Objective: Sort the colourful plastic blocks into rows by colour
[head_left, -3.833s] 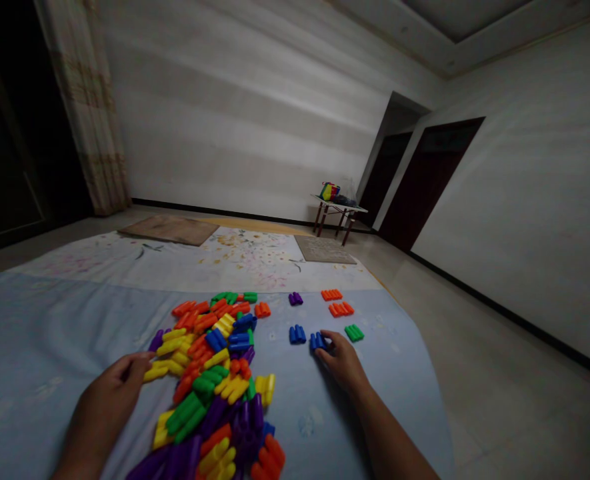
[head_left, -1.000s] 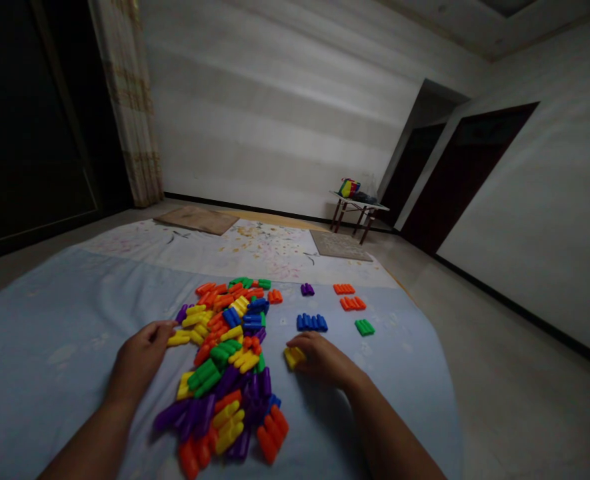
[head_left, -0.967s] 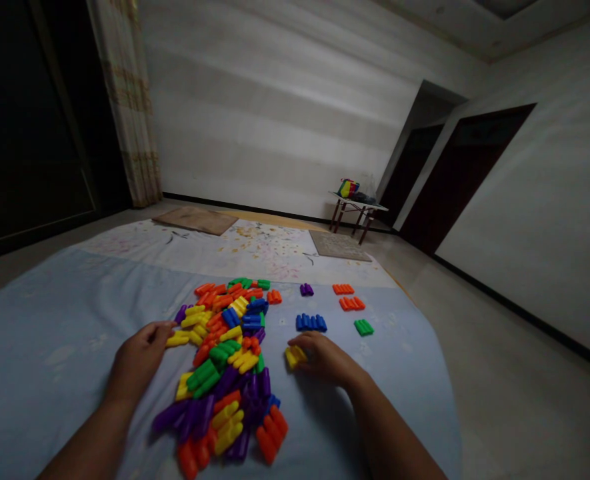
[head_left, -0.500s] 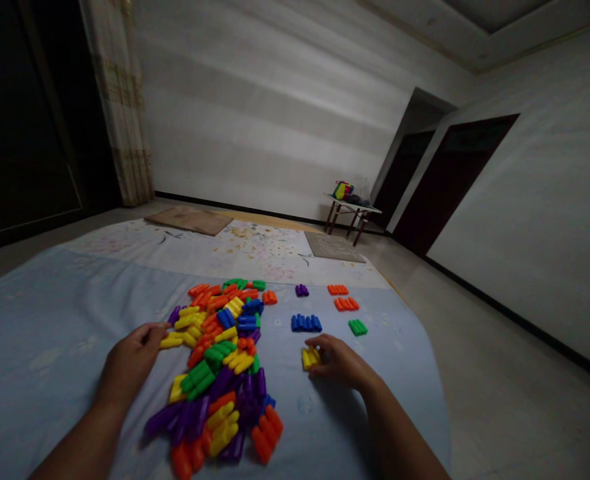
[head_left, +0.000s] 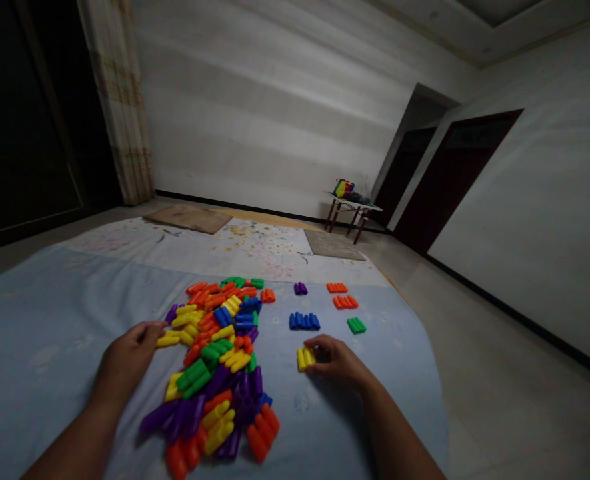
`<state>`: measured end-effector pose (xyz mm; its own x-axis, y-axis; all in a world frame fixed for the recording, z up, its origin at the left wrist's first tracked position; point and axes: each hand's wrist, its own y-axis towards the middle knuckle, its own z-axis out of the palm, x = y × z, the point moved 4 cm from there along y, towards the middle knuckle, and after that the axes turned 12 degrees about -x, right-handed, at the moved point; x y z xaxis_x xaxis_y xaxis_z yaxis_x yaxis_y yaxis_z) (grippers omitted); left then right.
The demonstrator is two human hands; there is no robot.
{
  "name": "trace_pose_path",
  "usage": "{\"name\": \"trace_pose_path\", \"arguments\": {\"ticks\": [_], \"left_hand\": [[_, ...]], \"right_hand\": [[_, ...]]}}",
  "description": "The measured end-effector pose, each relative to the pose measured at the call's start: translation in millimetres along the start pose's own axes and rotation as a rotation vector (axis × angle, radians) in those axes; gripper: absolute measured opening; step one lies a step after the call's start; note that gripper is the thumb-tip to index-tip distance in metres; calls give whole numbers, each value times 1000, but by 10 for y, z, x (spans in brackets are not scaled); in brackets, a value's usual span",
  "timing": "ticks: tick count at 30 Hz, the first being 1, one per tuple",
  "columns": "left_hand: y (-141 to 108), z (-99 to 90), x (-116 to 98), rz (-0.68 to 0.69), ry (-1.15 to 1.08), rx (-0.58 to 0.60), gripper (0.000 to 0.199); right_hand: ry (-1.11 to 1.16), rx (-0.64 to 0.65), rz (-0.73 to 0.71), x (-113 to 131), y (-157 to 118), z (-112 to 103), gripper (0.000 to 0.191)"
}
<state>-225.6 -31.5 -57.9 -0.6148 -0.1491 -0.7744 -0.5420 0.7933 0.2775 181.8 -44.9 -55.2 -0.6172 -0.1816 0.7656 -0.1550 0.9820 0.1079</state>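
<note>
My right hand (head_left: 337, 361) has thumb and fingertips closed on the right side of a yellow toy block (head_left: 302, 360) of joined rounded tubes, which lies on the blue cloth. At the left edge of a heap of similar plastic blocks rests my left hand (head_left: 129, 353). Its fingers are curled together against the end of another yellow block (head_left: 167, 339); whether they grip it is hidden. The heap mixes green blocks (head_left: 193, 379), purple blocks (head_left: 245, 400), orange blocks (head_left: 263, 433) and blue ones (head_left: 246, 321).
Right of the heap, a blue row (head_left: 305, 322), a purple block (head_left: 301, 289), two orange rows (head_left: 345, 303) and a green block (head_left: 357, 325) lie apart. Farther back are a brown board (head_left: 189, 218), a grey mat (head_left: 333, 245) and a small table (head_left: 353, 201) against the wall.
The yellow block at my right hand has shifted slightly left and more of it shows. My left hand stays beside the heap. The whole view has moved a little.
</note>
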Motion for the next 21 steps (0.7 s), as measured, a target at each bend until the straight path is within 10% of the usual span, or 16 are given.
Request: {"name": "trace_pose_path", "arguments": {"ticks": [21], "left_hand": [[-8,-10,-20,5,15,-7,40]], "right_hand": [[85,4,68,-71,-16,-52,53]]}}
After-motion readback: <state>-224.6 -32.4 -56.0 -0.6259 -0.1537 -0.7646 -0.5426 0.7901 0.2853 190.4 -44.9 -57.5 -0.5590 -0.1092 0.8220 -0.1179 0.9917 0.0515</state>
